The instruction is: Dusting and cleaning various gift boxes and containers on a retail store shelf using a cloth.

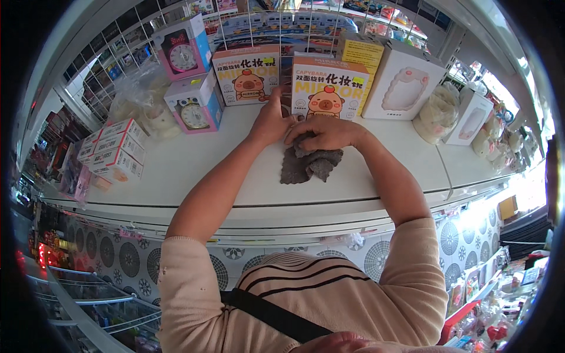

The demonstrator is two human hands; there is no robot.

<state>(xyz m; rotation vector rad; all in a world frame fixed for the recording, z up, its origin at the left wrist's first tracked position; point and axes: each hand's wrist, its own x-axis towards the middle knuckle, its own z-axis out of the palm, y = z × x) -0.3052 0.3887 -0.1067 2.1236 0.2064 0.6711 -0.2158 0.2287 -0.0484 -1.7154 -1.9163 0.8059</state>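
Note:
My left hand reaches into the gap between two orange-and-white mirror boxes with a cartoon capybara on them. Its thumb and forefinger are spread around the lower left edge of the right mirror box; the other fingers are mostly hidden. The left mirror box stands just beyond that hand. In front of the right box, my right hand is closed on a crumpled grey cloth, which lies partly on the white shelf.
Two boxed alarm clocks are stacked at left, near small red-and-white cartons and plastic-wrapped goods. To the right stand a yellow box, a white mirror box and a wrapped round item. A wire grid backs the shelf.

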